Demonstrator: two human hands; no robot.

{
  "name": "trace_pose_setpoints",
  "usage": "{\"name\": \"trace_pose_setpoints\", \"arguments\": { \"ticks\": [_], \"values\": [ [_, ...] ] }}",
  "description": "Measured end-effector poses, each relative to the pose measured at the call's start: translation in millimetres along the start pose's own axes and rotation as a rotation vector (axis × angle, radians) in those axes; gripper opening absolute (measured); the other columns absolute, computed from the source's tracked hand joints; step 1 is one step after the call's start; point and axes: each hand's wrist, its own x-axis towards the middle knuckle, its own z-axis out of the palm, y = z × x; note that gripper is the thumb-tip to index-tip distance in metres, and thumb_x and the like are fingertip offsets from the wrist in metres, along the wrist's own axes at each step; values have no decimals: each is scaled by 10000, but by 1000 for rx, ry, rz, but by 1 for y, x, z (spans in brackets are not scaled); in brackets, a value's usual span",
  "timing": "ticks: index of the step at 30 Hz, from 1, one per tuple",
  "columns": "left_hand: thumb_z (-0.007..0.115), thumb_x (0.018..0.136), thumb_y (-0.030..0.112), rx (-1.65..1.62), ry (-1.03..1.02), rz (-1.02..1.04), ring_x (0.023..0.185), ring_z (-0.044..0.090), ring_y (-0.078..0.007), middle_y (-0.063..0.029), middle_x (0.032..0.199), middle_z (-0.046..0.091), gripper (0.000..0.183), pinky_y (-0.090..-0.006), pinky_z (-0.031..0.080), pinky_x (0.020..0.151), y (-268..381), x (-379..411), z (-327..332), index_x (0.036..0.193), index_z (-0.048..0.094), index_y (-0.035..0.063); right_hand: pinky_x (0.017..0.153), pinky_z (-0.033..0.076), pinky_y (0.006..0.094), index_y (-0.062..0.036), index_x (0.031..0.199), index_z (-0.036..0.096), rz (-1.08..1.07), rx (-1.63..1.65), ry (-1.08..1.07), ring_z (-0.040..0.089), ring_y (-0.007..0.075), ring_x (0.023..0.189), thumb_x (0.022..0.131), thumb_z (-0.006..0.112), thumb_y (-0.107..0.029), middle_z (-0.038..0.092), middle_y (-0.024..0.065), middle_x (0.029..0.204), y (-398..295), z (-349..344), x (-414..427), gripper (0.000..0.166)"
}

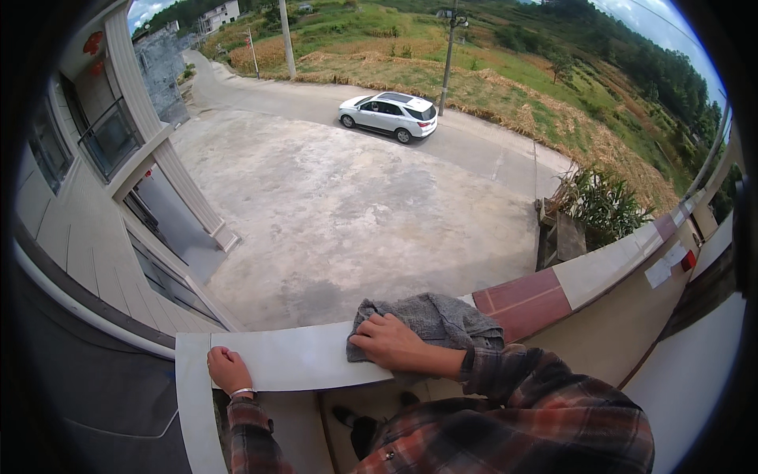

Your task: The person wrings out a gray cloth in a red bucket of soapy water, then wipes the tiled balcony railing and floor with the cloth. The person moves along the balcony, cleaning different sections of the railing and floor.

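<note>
A crumpled grey cloth (441, 317) lies over the white tiled top of a parapet wall (296, 355). My right hand (388, 342) presses down on the cloth's left part, fingers bent into the fabric. To the left, near the parapet's corner, my left hand (230, 370) rests on the tiles with its fingers curled in; nothing shows in it. A bracelet is on that wrist. Some of the tile beneath the cloth is hidden.
Dark red tiles (521, 301) continue the parapet top to the right. Beyond its outer edge is a drop to a concrete yard (367, 207). A white car (388, 115) is on the road below. A house facade (89, 225) stands left, and leafy plants (604, 198) grow at right.
</note>
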Motion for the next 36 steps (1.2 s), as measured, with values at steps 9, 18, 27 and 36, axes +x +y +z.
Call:
{"name": "trace_pose_setpoints", "arguments": {
  "ticks": [9,18,27,36],
  "values": [
    [577,787,37,-10,11,20,795,540,-335,-119,828,537,73,-454,441,716,3,2,-2,812,508,45,767,423,352,-136,972,653,-65,101,-1,545,209,893,725,664,-117,583,7,927,-5,11,4,248],
    [564,773,61,20,22,-3,825,553,-335,-107,843,562,66,-459,445,723,5,-3,-3,818,516,68,737,409,343,-152,960,664,-83,128,-106,535,201,891,719,684,-107,578,-6,929,9,-32,-45,246],
    [560,771,57,-4,60,72,835,550,-337,-111,843,557,67,-460,447,734,5,3,6,817,512,64,735,412,345,-150,895,635,-249,242,-19,520,208,902,751,658,-151,551,2,898,-35,45,54,146],
    [569,781,67,31,50,45,820,554,-339,-111,846,559,70,-459,453,718,1,-1,5,828,518,67,717,415,347,-172,944,675,-124,159,-193,548,209,876,697,690,-119,596,-12,934,25,-61,-75,253]
  ]
}}
